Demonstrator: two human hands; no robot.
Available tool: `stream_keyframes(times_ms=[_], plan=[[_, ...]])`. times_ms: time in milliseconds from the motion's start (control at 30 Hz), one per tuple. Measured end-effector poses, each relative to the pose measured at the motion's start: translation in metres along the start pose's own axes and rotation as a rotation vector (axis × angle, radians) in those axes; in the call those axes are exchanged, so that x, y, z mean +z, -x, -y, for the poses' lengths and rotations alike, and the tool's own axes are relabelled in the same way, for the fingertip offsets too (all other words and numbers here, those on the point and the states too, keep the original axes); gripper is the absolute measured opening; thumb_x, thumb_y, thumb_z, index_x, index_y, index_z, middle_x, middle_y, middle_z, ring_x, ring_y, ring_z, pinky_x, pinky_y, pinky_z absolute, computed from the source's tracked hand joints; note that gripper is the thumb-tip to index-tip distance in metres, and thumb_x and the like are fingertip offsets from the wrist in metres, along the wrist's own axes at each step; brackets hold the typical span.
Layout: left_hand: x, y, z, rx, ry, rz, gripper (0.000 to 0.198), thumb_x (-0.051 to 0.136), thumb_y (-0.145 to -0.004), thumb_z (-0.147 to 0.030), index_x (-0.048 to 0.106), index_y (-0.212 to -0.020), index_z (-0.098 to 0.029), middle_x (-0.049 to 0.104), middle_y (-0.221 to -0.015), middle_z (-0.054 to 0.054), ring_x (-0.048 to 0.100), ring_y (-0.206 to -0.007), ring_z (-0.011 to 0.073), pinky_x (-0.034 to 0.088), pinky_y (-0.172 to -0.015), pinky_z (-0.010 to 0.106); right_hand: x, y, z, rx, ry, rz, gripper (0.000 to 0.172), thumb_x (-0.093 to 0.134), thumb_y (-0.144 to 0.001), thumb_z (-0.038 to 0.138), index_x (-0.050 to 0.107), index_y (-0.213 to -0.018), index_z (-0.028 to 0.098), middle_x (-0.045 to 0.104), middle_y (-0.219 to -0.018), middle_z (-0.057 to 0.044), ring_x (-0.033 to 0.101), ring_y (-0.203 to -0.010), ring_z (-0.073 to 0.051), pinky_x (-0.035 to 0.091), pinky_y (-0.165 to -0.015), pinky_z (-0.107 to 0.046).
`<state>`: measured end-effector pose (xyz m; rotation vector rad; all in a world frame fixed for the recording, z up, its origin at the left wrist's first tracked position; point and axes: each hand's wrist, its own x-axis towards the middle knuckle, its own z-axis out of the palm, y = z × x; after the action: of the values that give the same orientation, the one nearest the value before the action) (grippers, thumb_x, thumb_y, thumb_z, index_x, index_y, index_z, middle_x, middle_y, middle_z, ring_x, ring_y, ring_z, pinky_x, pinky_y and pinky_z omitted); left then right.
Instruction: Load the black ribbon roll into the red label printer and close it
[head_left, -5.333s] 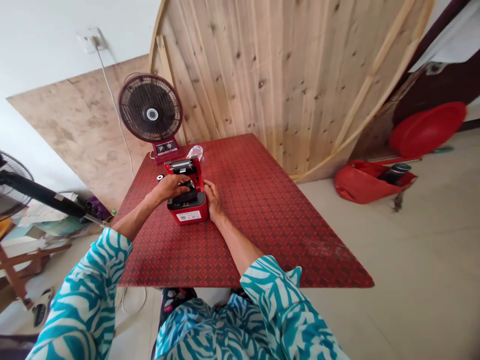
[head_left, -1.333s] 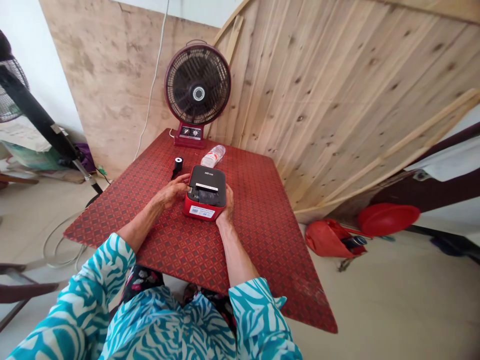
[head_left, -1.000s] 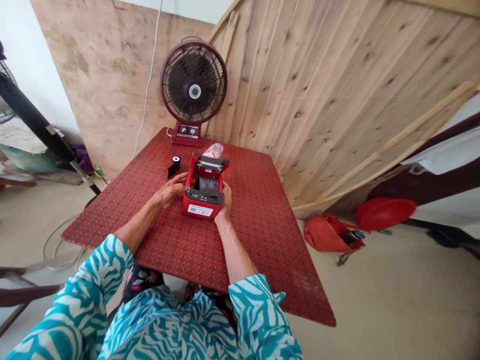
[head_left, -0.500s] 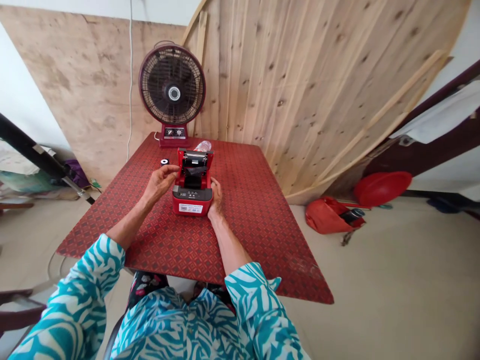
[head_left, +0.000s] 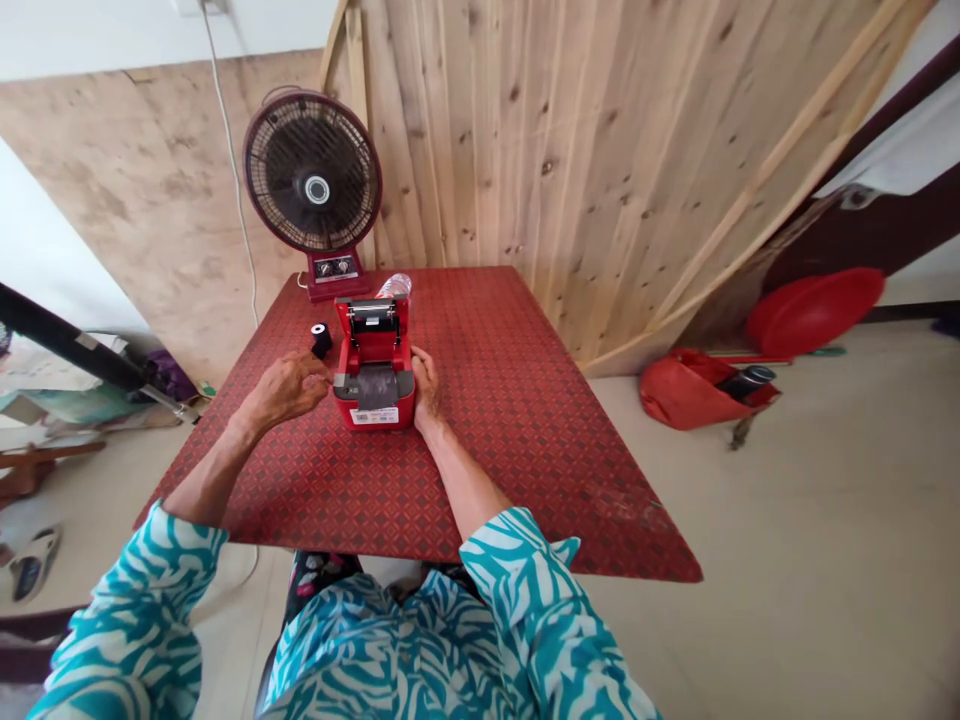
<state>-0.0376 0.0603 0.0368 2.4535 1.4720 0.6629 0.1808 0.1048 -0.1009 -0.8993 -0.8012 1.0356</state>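
A small red and dark grey printer stands on the table with its lid tipped up and back. From inside it, a dark strip drapes over the front panel and hides its buttons. My right hand grips the printer's right side, thumb toward me and fingers along the far side. At the left front corner is my left hand, fingers loosely bent and apart, their tips close to the casing; whether they touch it is unclear. Beyond that hand lies a small dark roll with a white core.
The red patterned table carries a fan at its back left and a clear plastic bottle behind the printer. A wooden panel leans behind. On the floor to the right are a red bag and a red basin.
The dark strip, earlier inside the printer, now lies over its front. My left hand has come back toward me and lower. My right hand stays on the printer's side. The view has shifted slightly.
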Motion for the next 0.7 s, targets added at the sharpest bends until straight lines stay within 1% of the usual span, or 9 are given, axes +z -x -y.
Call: stream_keyframes(times_ms=[133,200,267,333,433,500,567,600,700], plan=[[-0.006,-0.002,-0.016,0.069,0.012,-0.076,0.017,0.058,-0.076,-0.031,0.072,-0.08,-0.022,0.071,-0.088,0.008,0.063,-0.087,0.0252,0.046,-0.091,0.039,0.001,0.0,0.001,0.001,-0.023,0.007,0.038,0.061,-0.081,0.051,0.068,-0.11,0.027,0.069,-0.114,-0.001,0.057,-0.116,-0.019,0.046,-0.104,-0.036],[-0.005,-0.01,-0.027,0.103,0.087,-0.063,0.019,0.059,-0.08,-0.033,0.074,-0.088,-0.024,0.072,-0.091,0.008,0.063,-0.09,0.0257,0.045,-0.093,0.038,0.002,-0.001,0.001,-0.001,-0.024,0.006,0.038,0.061,-0.081,0.051,0.068,-0.109,0.027,0.069,-0.113,0.0,0.057,-0.115,-0.019,0.045,-0.104,-0.036],[0.003,-0.028,-0.034,0.104,0.174,-0.001,0.019,0.06,-0.082,-0.03,0.075,-0.091,-0.025,0.074,-0.095,0.007,0.064,-0.094,0.0257,0.044,-0.095,0.036,0.003,-0.001,0.001,-0.004,-0.017,-0.006,0.038,0.06,-0.081,0.051,0.068,-0.109,0.027,0.068,-0.113,-0.001,0.057,-0.114,-0.018,0.044,-0.105,-0.037],[0.017,-0.054,-0.036,0.045,0.25,0.058,0.015,0.061,-0.078,-0.021,0.076,-0.082,-0.025,0.073,-0.091,0.006,0.064,-0.095,0.0255,0.042,-0.095,0.033,0.004,-0.001,0.001,-0.004,-0.007,-0.021,0.039,0.059,-0.081,0.051,0.068,-0.109,0.027,0.068,-0.114,-0.001,0.057,-0.113,-0.018,0.043,-0.106,-0.037],[0.039,-0.094,-0.031,-0.1,0.331,0.203,0.016,0.067,-0.067,-0.009,0.071,-0.064,-0.024,0.067,-0.067,0.003,0.064,-0.08,0.0233,0.042,-0.083,0.028,0.004,-0.001,0.003,-0.001,-0.015,-0.02,0.039,0.059,-0.08,0.051,0.068,-0.109,0.027,0.067,-0.115,-0.001,0.057,-0.112,-0.018,0.043,-0.106,-0.036],[0.049,-0.112,-0.027,-0.134,0.304,0.264,0.021,0.07,-0.06,-0.005,0.066,-0.054,-0.024,0.058,-0.052,0.0,0.06,-0.065,0.0206,0.041,-0.073,0.026,0.005,-0.001,0.004,0.004,-0.034,-0.002,0.038,0.06,-0.08,0.051,0.068,-0.108,0.027,0.067,-0.113,-0.001,0.057,-0.112,-0.018,0.043,-0.105,-0.035],[0.052,-0.122,-0.025,-0.121,0.263,0.318,0.024,0.072,-0.055,-0.002,0.064,-0.049,-0.024,0.054,-0.046,-0.001,0.053,-0.053,0.0177,0.04,-0.066,0.026,0.004,-0.001,0.003,0.004,-0.046,0.013,0.038,0.061,-0.08,0.05,0.069,-0.108,0.026,0.067,-0.112,-0.001,0.056,-0.113,-0.018,0.043,-0.105,-0.035],[0.052,-0.125,-0.024,-0.102,0.245,0.353,0.025,0.073,-0.053,-0.001,0.064,-0.048,-0.023,0.055,-0.046,-0.001,0.05,-0.05,0.0168,0.039,-0.063,0.026,0.004,-0.002,0.003,0.001,-0.046,0.014,0.037,0.061,-0.08,0.049,0.069,-0.108,0.026,0.067,-0.112,-0.001,0.056,-0.113,-0.018,0.043,-0.105,-0.035],[0.048,-0.127,-0.023,-0.033,0.195,0.449,0.022,0.075,-0.05,-0.002,0.067,-0.05,-0.023,0.063,-0.052,0.002,0.051,-0.049,0.017,0.039,-0.059,0.026,0.004,-0.002,0.001,-0.017,-0.037,0.012,0.035,0.061,-0.082,0.048,0.069,-0.108,0.027,0.067,-0.113,-0.001,0.057,-0.113,-0.017,0.043,-0.106,-0.035]])
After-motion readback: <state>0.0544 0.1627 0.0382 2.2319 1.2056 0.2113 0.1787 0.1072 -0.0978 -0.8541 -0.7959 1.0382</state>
